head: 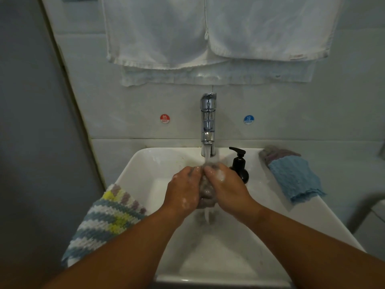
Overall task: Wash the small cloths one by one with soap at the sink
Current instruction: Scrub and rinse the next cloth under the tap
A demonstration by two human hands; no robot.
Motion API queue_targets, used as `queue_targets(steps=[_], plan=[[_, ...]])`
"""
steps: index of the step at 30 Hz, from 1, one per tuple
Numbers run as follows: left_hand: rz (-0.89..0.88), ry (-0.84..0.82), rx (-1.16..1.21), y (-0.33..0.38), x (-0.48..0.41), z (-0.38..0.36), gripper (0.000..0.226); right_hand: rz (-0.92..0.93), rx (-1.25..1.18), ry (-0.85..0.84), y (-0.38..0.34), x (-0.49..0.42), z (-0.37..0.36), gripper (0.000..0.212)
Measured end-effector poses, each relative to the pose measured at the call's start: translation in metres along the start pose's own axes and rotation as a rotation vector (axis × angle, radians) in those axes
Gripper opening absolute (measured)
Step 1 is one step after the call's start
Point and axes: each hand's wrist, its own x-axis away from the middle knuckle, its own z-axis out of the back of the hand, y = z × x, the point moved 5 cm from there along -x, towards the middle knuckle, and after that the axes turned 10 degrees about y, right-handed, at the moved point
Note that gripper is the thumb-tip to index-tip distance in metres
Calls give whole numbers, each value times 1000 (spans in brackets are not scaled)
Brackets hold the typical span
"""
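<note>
Over the white sink [136, 172], left hand [183, 190] and right hand [228, 187] grip a grey cloth [206, 192] mid-basin, apart from both rims.

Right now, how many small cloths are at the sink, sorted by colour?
Grey cloth, gripped by left hand and right hand: 1
Striped cloth, on the left rim of the sink: 1
Blue cloth, on the right side: 1
Grey-purple cloth, at the blue one's far end: 1
Total: 4
</note>
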Motion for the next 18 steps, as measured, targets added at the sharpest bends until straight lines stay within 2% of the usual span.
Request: queue_targets(steps=[3, 5, 7, 9, 10, 13, 16, 18], plan=[[81, -26, 73, 0, 3, -1, 41, -118, -14, 35, 1, 1, -1, 42], [118, -110, 173, 1, 6, -5, 32, -242, -76, 80, 3, 3, 1, 50], [110, -193, 264, 2, 7, -8, 14, -262, -95, 74, 0, 4, 2, 42], [104, -193, 264, -1, 5, -8, 14, -283, -183, 23, 1, 5, 1, 20], [94, -158, 227, -3, 3, -6, 16, -279, -211, -6, 1, 5, 0, 19], [36, -32, 115, -5, -2, 1, 18, -196, -198, -18, 3, 3, -3, 34], [39, -4, 78, -7, -4, 0, 25, -107, -98, 29, 3, 0, -1, 21], [71, -8, 41, -5, -1, 0, 34, -88, -25, 56, 2, -2, 1, 21]])
